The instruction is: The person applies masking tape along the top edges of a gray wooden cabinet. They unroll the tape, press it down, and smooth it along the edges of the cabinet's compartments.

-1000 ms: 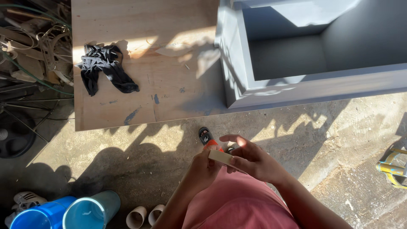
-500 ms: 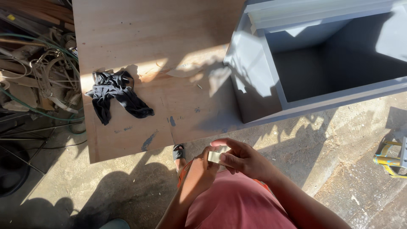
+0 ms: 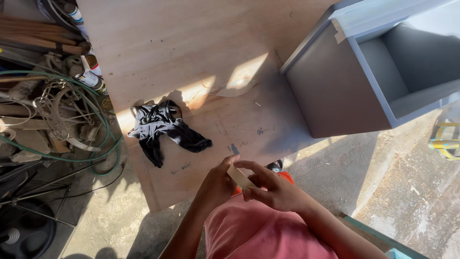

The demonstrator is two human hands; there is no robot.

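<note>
1. Where the frame begins at far left, a heap of clutter (image 3: 52, 115) lies on the ground: wire frames, timber strips, and a green hose (image 3: 103, 144) looping through it. Several sealant tubes (image 3: 86, 74) lean at the heap's right edge, just beside the board.
2. A plywood board (image 3: 191, 57) lies flat on the concrete floor (image 3: 378, 177), partly sunlit, with paint smudges near its lower edge.
3. A crumpled black cloth (image 3: 160, 127) rests on the board, left of centre, well apart from the hands.
4. Left hand (image 3: 218, 184): fingers curled, closed on the left end of a pale strip of masking tape (image 3: 239, 177). Thumb tip up near the board's lower edge.
5. The tape strip sits between both hands, above the person's pink garment (image 3: 258, 232), just below the board's lower edge. It slopes down toward the right.
6. Right hand (image 3: 273, 189): fingers bent inward, pinching the tape's right end; index finger stretched along the top of it.
7. A grey painted box (image 3: 335, 91), open side up, sits on the board's right edge. Tape runs along its upper rim.
8. Far right, a yellow tool (image 3: 445, 141) lies on the floor, only partly in view.
</note>
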